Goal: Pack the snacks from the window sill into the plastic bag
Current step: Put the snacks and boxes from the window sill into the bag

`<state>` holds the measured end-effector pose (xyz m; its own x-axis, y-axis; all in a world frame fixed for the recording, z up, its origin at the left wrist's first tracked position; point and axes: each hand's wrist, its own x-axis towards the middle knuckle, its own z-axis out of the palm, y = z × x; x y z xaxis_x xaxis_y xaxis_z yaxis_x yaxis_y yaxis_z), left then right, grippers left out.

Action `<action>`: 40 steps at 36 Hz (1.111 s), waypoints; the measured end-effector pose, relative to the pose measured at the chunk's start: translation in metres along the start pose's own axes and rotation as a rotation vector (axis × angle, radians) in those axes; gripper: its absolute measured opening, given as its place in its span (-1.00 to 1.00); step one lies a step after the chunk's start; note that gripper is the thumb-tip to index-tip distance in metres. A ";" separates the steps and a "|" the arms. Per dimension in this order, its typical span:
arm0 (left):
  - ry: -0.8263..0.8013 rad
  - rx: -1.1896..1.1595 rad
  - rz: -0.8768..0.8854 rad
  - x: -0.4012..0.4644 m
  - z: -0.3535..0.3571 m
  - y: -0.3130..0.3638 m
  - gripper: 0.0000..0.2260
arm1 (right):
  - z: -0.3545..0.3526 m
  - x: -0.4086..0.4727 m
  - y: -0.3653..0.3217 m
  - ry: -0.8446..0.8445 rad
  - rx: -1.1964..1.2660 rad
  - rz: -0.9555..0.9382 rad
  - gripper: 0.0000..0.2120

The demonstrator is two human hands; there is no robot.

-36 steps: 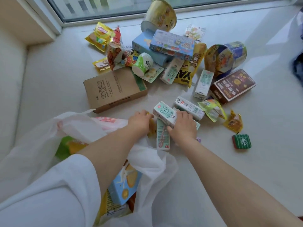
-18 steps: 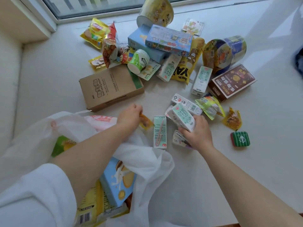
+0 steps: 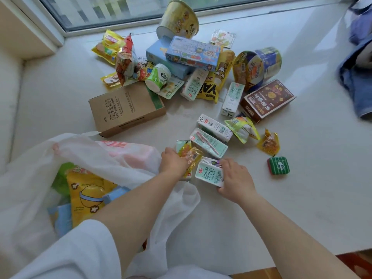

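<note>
Both hands are down near the front edge of the window sill [image 3: 261, 198], right at the mouth of the plastic bag [image 3: 128, 166]. The right hand [image 3: 235, 178] has its fingers curled round a small mint-and-white milk carton [image 3: 209, 175], holding it tipped on its side just beside the bag's rim. The left hand [image 3: 173, 163] is curled over a yellow snack sachet [image 3: 192, 156] and rests on another little carton [image 3: 182, 146] lying under it; can't tell whether it's gripping that carton too.

The bag sits at the front left corner of the sill, mouth open, already holding a yellow popcorn bag [image 3: 88, 194] and a light blue box [image 3: 62, 218].

Just behind the hands lie two more milk cartons [image 3: 211, 137] side by side, touching. To their right there's a yellow-green packet [image 3: 241, 128], an orange sachet [image 3: 268, 144] and a small green tin [image 3: 278, 165] sitting apart from the rest.

Further back toward the window is the main pile: a brown cardboard box [image 3: 124, 109], a dark red box [image 3: 267, 100], a blue noodle cup [image 3: 257, 66] on its side, a yellow noodle bowl [image 3: 178, 19] tipped over, a blue biscuit box [image 3: 193, 54], a white-green tub [image 3: 158, 77] and some crisp packets [image 3: 114, 49] by the back left corner.
</note>
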<state>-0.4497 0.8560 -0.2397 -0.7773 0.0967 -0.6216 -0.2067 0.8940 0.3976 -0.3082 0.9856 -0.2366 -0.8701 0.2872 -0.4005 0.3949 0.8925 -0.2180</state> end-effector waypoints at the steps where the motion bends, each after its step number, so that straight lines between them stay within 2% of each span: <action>1: 0.027 0.012 -0.003 -0.001 0.003 0.001 -0.65 | 0.000 0.002 -0.001 -0.009 -0.046 -0.012 -0.28; 5: 0.043 0.141 0.043 -0.005 0.019 0.007 -0.53 | 0.001 0.013 -0.006 -0.061 -0.120 -0.007 -0.32; 13: 0.013 0.162 -0.083 0.005 0.037 0.014 -0.10 | -0.002 0.030 -0.002 -0.177 0.033 0.034 -0.24; 16: -0.016 0.167 -0.148 0.014 0.034 0.018 -0.03 | -0.004 0.036 0.000 -0.210 0.063 0.042 -0.25; 22: 0.052 0.189 -0.173 0.019 0.041 0.016 -0.27 | -0.006 0.042 -0.003 -0.216 0.080 0.057 -0.29; 27: 0.051 0.145 -0.233 0.020 0.038 0.018 -0.35 | 0.007 0.030 -0.010 -0.127 0.102 0.069 -0.35; 32: 0.035 0.091 -0.221 0.012 0.030 0.015 -0.45 | 0.005 0.029 -0.013 -0.121 0.130 0.093 -0.39; 35: 0.003 -0.029 -0.212 0.004 0.024 0.013 -0.51 | 0.003 0.024 -0.013 -0.110 0.153 0.128 -0.45; 40: 0.013 -0.323 -0.246 -0.014 0.012 0.009 -0.52 | 0.001 0.009 -0.008 -0.096 0.276 0.340 -0.58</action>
<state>-0.4334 0.8674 -0.2351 -0.6886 -0.1105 -0.7167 -0.5620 0.7059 0.4312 -0.3190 0.9813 -0.2393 -0.6513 0.5030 -0.5682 0.7288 0.6231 -0.2838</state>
